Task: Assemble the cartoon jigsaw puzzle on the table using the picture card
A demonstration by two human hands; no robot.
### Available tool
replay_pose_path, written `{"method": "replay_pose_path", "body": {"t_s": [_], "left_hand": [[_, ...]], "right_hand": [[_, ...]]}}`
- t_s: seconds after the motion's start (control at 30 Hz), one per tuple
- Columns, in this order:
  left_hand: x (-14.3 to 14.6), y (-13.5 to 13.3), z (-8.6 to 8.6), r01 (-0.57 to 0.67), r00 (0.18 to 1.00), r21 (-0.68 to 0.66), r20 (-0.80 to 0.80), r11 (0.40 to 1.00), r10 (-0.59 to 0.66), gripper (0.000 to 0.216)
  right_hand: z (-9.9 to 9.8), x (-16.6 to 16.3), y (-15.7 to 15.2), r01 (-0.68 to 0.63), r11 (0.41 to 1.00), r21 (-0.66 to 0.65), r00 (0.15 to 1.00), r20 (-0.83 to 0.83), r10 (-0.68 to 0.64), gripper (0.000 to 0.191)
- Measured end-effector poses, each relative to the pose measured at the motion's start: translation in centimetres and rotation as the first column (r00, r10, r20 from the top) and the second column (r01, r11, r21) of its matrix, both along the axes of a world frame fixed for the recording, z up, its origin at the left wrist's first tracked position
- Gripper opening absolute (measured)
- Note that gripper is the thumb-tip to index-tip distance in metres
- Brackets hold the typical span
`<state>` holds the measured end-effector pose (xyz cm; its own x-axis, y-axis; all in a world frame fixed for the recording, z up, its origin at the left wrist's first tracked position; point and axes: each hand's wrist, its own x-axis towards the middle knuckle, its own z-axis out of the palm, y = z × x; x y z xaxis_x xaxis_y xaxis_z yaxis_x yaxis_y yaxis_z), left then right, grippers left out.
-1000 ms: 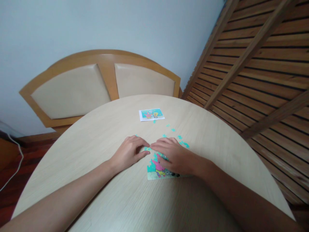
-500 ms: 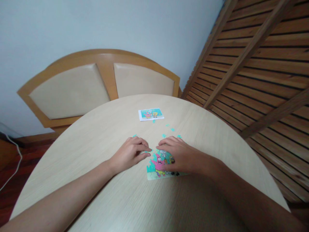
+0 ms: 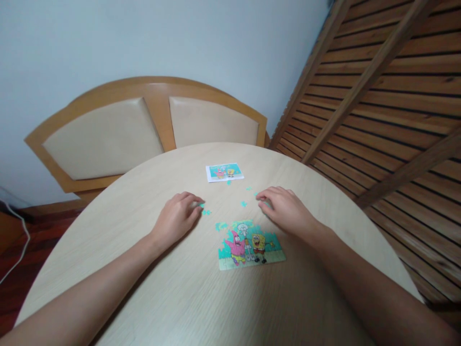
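A partly assembled cartoon jigsaw puzzle (image 3: 251, 245) lies flat on the round pale wooden table (image 3: 201, 298), between my two arms. My left hand (image 3: 177, 216) rests on the table to the puzzle's upper left, fingers curled, its fingertips at a loose turquoise piece (image 3: 206, 211). My right hand (image 3: 284, 207) lies beyond the puzzle's upper right corner, fingers bent down onto loose turquoise pieces (image 3: 244, 203); what is under them is hidden.
A small reference picture card (image 3: 224, 172) lies farther back on the table. Behind the table stands a wooden bench back with beige cushions (image 3: 144, 129). A slatted wooden wall (image 3: 389, 96) runs along the right. A white cable (image 3: 21, 240) hangs at left.
Both hands have lifted off the puzzle and moved away from me and apart, to the loose pieces. The whole puzzle picture is now uncovered.
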<state>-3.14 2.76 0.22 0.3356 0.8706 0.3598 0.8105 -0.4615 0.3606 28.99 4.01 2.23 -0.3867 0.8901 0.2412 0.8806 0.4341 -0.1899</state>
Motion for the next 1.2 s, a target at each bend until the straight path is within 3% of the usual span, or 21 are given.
{"method": "replay_pose_path", "body": {"t_s": [0.17,0.37,0.57,0.77,0.93,1.2], "left_hand": [[-0.9,0.7,-0.7,-0.074,0.997,-0.010,-0.029,0.997,0.073,0.021],[-0.1,0.8,-1.9,-0.041,0.999,0.027,-0.023,0.999,0.042,0.020],[0.6,0.8,-1.8,0.019,0.999,0.025,0.045,1.000,-0.021,0.019],[1.2,-0.1,-0.8,0.207,0.976,0.053,0.058,0.977,-0.210,0.022],[1.4,-0.6,-0.4,0.391,0.920,0.029,-0.022,0.920,-0.391,0.033],[2.0,-1.1,-0.3,0.423,0.905,0.045,-0.061,0.905,-0.420,0.026]], "right_hand": [[-0.9,1.2,0.7,0.105,0.994,0.001,0.994,-0.040,-0.105,0.024],[-2.7,0.4,1.3,-0.010,1.000,0.030,0.992,-0.122,0.013,0.039],[-3.7,-0.6,2.0,-0.024,0.999,-0.037,0.998,-0.065,0.021,0.047],[-2.8,-0.3,1.6,-0.099,0.995,-0.012,0.992,-0.077,0.098,0.036],[-2.1,-0.4,1.0,-0.144,0.989,0.016,0.983,-0.114,0.145,0.020],[-2.4,-0.6,1.3,-0.104,0.994,-0.018,0.978,-0.185,0.099,0.009]]}}
